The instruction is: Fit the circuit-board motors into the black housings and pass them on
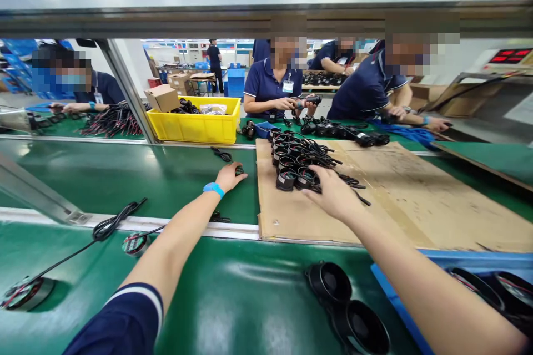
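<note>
My left hand, with a blue band at its wrist, is closed around a small round part with a green circuit board above the green conveyor belt. My right hand reaches over the cardboard sheet. Its thumb and fingers curve around a black round housing at the near end of the rows; the far side of this grip is hidden. Beside it stands another black housing with a white label. More housings stand in rows behind, their black cables lying to the right.
Two joined black rings lie on the near green surface, beside a blue tray holding black housings. Round board parts with cables lie at left. A metal post and yellow bin stand beyond; co-workers sit opposite.
</note>
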`<action>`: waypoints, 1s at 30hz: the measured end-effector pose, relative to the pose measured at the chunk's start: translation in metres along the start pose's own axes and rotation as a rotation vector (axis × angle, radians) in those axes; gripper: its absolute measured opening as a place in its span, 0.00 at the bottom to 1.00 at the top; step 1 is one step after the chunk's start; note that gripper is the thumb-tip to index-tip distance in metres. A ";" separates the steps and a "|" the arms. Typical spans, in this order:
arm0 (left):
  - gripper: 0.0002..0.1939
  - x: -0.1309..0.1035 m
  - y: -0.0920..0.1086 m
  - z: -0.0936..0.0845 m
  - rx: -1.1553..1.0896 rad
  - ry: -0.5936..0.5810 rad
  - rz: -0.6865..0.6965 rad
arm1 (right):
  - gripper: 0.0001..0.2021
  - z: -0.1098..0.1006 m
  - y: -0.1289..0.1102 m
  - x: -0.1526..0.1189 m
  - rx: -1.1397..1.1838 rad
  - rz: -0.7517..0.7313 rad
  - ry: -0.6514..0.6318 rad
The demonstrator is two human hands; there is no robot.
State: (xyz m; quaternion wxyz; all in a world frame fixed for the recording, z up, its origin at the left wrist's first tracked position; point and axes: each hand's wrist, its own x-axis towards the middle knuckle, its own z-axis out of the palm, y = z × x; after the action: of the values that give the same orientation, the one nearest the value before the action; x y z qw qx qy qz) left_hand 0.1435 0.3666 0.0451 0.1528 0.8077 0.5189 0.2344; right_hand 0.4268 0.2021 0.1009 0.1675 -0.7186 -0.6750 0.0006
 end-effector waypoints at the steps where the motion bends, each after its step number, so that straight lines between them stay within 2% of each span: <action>1: 0.19 -0.014 0.005 -0.007 -0.026 -0.003 0.038 | 0.32 0.001 -0.016 -0.010 0.022 -0.055 -0.013; 3: 0.19 -0.053 0.015 -0.027 -0.082 -0.014 0.119 | 0.34 0.008 -0.049 -0.035 0.056 -0.167 -0.049; 6: 0.20 -0.137 0.022 -0.059 -0.158 -0.069 0.237 | 0.44 0.028 -0.099 -0.077 0.074 -0.304 -0.084; 7: 0.20 -0.170 0.020 -0.067 -0.185 -0.111 0.275 | 0.48 0.036 -0.113 -0.089 0.072 -0.344 -0.083; 8: 0.22 -0.202 0.017 -0.073 -0.247 -0.201 0.316 | 0.50 0.044 -0.125 -0.101 0.068 -0.389 -0.078; 9: 0.26 -0.234 0.011 -0.077 -0.296 -0.278 0.323 | 0.50 0.053 -0.134 -0.111 0.063 -0.442 -0.071; 10: 0.35 -0.263 0.005 -0.077 -0.342 -0.340 0.303 | 0.45 0.062 -0.141 -0.119 0.059 -0.501 -0.064; 11: 0.44 -0.290 -0.002 -0.075 -0.370 -0.395 0.269 | 0.36 0.069 -0.146 -0.126 0.056 -0.564 -0.057; 13: 0.55 -0.332 -0.013 -0.066 -0.370 -0.436 0.207 | 0.14 0.082 -0.152 -0.140 0.056 -0.679 -0.049; 14: 0.57 -0.348 -0.017 -0.061 -0.361 -0.428 0.173 | 0.06 0.086 -0.153 -0.148 0.053 -0.719 -0.044; 15: 0.58 -0.359 -0.018 -0.056 -0.349 -0.402 0.137 | 0.03 0.088 -0.153 -0.157 0.046 -0.745 -0.040; 17: 0.57 -0.373 -0.018 -0.052 -0.338 -0.337 0.069 | 0.06 0.087 -0.152 -0.179 0.018 -0.751 -0.022; 19: 0.53 -0.377 -0.016 -0.057 -0.352 -0.300 0.044 | 0.08 0.081 -0.150 -0.207 -0.017 -0.719 0.000; 23: 0.41 -0.379 -0.011 -0.079 -0.421 -0.399 0.172 | 0.09 0.065 -0.143 -0.267 -0.171 -0.570 0.086; 25: 0.36 -0.382 -0.010 -0.087 -0.475 -0.446 0.185 | 0.14 0.062 -0.143 -0.290 -0.203 -0.524 0.103; 27: 0.33 -0.386 -0.009 -0.089 -0.519 -0.421 0.141 | 0.20 0.062 -0.147 -0.302 -0.104 -0.516 0.055; 30: 0.34 -0.392 -0.010 -0.083 -0.544 -0.359 0.103 | 0.26 0.065 -0.165 -0.300 0.169 -0.497 -0.096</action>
State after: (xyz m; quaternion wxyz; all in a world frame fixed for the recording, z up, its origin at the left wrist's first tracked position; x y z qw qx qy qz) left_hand -0.0467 0.0140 0.0244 0.4402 0.7909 0.3603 0.2256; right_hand 0.2253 -0.0682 0.0119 0.1895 -0.5135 -0.8354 0.0499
